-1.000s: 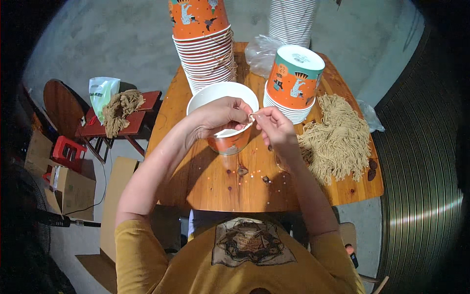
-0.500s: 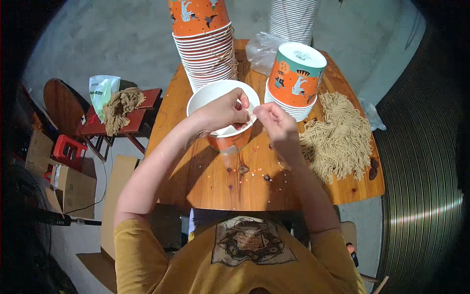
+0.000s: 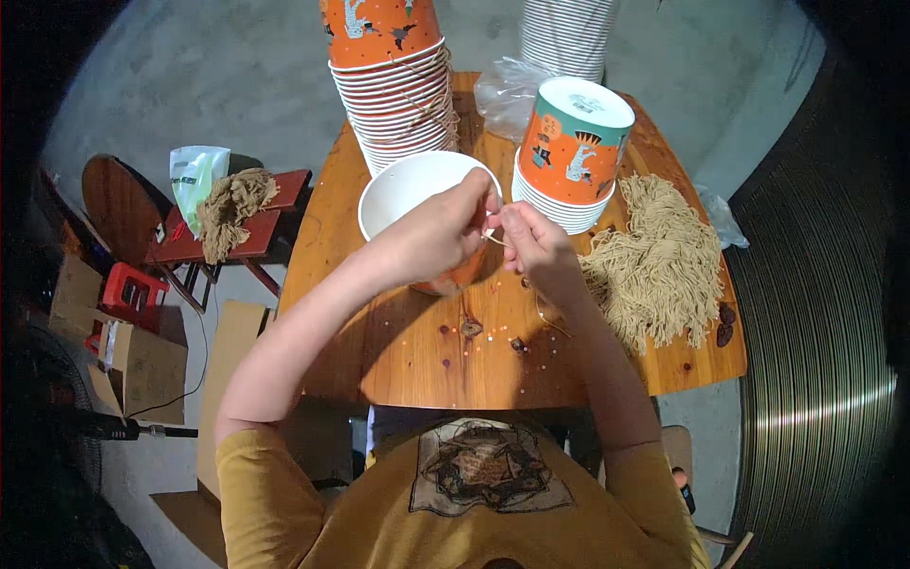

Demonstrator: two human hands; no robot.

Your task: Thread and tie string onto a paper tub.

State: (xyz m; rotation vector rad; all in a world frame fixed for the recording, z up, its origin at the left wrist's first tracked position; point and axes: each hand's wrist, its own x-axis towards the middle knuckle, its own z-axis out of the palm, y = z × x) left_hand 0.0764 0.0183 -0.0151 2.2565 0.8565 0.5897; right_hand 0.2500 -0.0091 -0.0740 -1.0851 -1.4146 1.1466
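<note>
An orange paper bucket [image 3: 406,194] with a white inside stands mouth up on the wooden table, in front of me. My left hand [image 3: 445,228] reaches over its right rim, fingertips closed on a thin tan string [image 3: 494,239] at the bucket's side. Pinched in my right hand [image 3: 536,242], just to the right, is the same string. A loose tail hangs below that hand toward the tabletop. The fingertips of both hands almost meet. My left hand covers part of the rim, so how the string joins the bucket cannot be made out.
Behind the bucket rises a tall stack of orange buckets [image 3: 396,104] with strings hanging from it. Upside-down buckets [image 3: 574,152] stand to the right, near a heap of tan strings [image 3: 654,266]. A plastic bag [image 3: 512,95] lies behind. Left is a red bench [image 3: 261,223].
My left hand has come off the bucket's inside to the outer right rim. My right hand has drawn slightly down, and the string now shows between the hands.
</note>
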